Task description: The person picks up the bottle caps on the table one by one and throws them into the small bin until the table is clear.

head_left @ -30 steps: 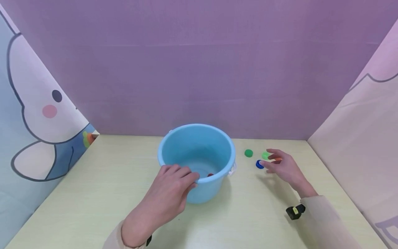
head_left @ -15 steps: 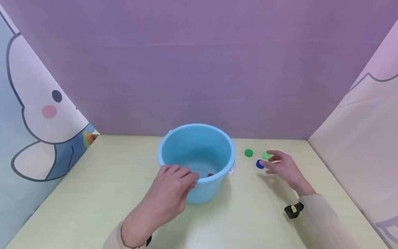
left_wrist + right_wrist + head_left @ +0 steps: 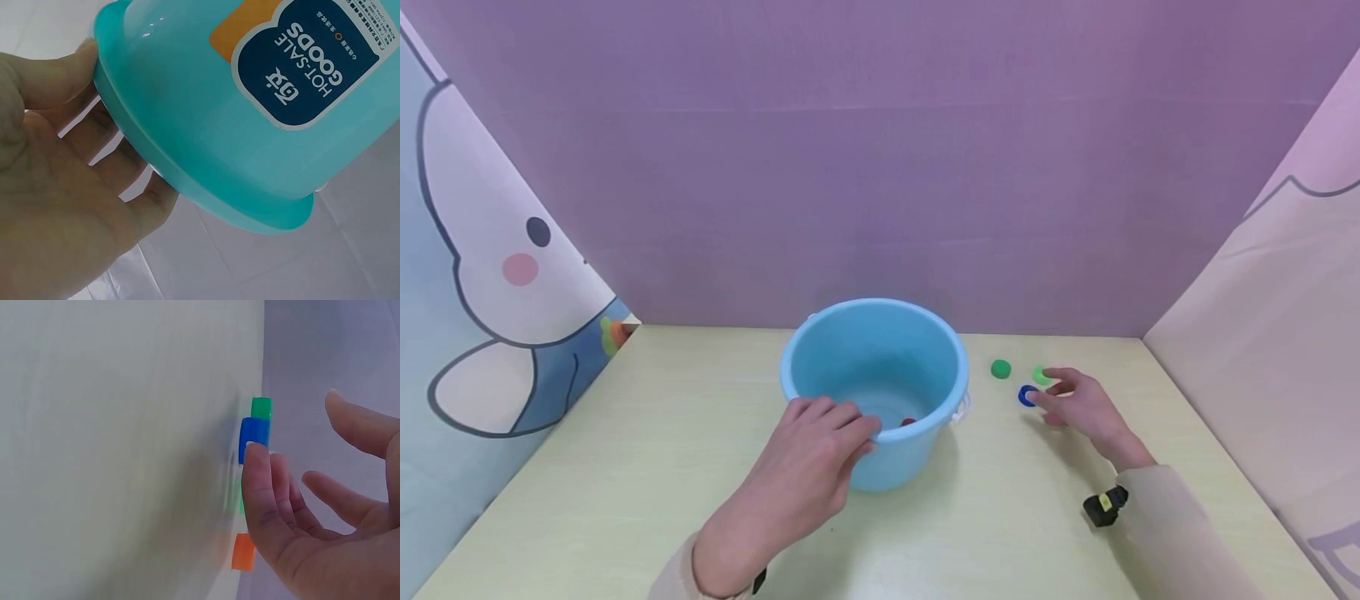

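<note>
My left hand (image 3: 805, 462) grips the near rim of a light blue bucket (image 3: 891, 462); in the left wrist view its fingers curl over the rim (image 3: 187, 181). A small red thing (image 3: 907, 422) lies inside the bucket, partly hidden by the wall. Right of the bucket, my right hand (image 3: 1086, 410) hovers low with fingers apart and nothing held. Its thumb overlaps a blue bottle cap (image 3: 254, 432); whether they touch, I cannot tell. A light green cap (image 3: 1041, 375) lies by the fingertips. An orange cap (image 3: 244, 551) shows only in the right wrist view.
A dark green cap (image 3: 1001, 369) lies between the bucket and the other caps. The pale tabletop (image 3: 625, 467) ends at a purple backdrop (image 3: 880, 167), with printed cloth sides left and right. A white handle joint (image 3: 961, 408) sticks out from the bucket's right side.
My right hand has sunk slightly, its forearm shifting a little left. The orange cap, earlier glimpsed between its fingers, is now covered in the head view. My left hand and the bucket stay put.
</note>
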Action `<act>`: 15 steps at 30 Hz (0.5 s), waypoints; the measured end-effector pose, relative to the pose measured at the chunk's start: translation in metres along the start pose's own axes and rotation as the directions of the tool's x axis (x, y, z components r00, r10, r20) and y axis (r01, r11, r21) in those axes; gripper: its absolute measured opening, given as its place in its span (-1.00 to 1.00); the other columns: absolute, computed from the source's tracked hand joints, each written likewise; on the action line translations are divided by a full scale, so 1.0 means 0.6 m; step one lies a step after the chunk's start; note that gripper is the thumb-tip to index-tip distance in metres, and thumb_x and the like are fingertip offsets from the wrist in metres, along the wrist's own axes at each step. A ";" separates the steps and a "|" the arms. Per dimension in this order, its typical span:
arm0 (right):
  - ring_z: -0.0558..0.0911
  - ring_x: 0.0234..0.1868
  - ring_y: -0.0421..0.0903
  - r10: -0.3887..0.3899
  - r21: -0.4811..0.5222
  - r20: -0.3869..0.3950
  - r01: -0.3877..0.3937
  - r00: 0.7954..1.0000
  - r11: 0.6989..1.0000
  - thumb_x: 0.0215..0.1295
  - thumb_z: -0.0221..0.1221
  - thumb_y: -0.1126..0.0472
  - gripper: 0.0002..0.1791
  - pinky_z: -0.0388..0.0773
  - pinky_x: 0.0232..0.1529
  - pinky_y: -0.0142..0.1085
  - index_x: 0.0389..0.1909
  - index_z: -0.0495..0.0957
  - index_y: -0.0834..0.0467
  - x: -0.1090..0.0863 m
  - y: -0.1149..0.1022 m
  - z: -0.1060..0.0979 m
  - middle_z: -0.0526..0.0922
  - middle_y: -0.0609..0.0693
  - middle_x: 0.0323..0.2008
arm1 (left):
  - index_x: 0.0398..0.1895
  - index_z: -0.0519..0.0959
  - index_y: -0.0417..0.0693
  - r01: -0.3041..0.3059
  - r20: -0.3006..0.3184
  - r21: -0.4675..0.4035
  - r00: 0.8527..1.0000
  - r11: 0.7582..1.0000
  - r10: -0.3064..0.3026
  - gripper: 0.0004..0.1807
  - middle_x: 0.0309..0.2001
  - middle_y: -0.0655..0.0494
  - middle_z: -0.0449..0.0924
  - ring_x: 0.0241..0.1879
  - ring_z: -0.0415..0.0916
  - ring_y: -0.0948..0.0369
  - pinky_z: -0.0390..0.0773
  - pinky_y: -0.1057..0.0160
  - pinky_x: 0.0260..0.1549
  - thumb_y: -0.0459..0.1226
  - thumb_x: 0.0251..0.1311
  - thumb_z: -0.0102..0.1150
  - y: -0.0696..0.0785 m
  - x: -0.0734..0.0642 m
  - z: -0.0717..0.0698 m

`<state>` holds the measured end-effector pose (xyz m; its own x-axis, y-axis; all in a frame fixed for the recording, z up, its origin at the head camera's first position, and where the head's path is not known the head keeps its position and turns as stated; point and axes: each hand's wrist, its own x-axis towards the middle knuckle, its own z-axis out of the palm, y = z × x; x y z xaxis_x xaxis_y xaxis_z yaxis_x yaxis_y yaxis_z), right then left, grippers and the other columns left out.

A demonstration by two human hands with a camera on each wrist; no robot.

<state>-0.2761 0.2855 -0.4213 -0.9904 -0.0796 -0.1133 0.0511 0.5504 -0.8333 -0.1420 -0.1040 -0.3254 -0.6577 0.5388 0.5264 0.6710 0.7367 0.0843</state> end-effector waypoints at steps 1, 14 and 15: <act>0.72 -0.21 0.04 0.003 -0.002 0.002 -0.003 1.000 1.000 0.38 0.32 0.05 -0.15 0.68 -0.16 -0.24 0.47 0.15 0.40 0.001 0.001 0.000 0.41 0.38 0.11 | -0.15 0.66 0.04 0.000 0.000 0.000 1.000 1.000 0.000 -0.74 -0.31 0.23 0.60 -0.24 0.47 0.19 0.46 0.09 -0.17 -0.31 0.11 0.50 0.000 0.000 0.000; 0.68 -0.32 -0.01 0.051 -0.011 0.019 -0.050 0.999 0.999 0.35 0.35 0.13 -0.19 0.68 -0.23 -0.27 0.42 0.20 0.46 0.011 0.010 0.005 0.49 0.30 -0.06 | -0.15 0.66 0.05 0.003 0.008 -0.003 1.000 1.000 -0.003 -0.74 -0.30 0.23 0.61 -0.24 0.48 0.19 0.46 0.09 -0.17 -0.31 0.11 0.50 0.000 0.001 -0.001; 0.68 -0.32 -0.02 0.053 -0.017 0.020 -0.053 0.998 0.998 0.34 0.36 0.12 -0.18 0.68 -0.24 -0.27 0.42 0.21 0.46 0.012 0.010 0.005 0.50 0.29 -0.07 | -0.15 0.66 0.05 0.003 0.009 -0.003 1.000 1.000 -0.003 -0.73 -0.30 0.23 0.61 -0.24 0.48 0.19 0.46 0.08 -0.17 -0.31 0.11 0.50 0.000 0.001 -0.001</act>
<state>-0.2823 0.2859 -0.4287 -0.9835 -0.0671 -0.1682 0.1009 0.5682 -0.8167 -0.1423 -0.1039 -0.3246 -0.6630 0.5399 0.5186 0.6698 0.7372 0.0888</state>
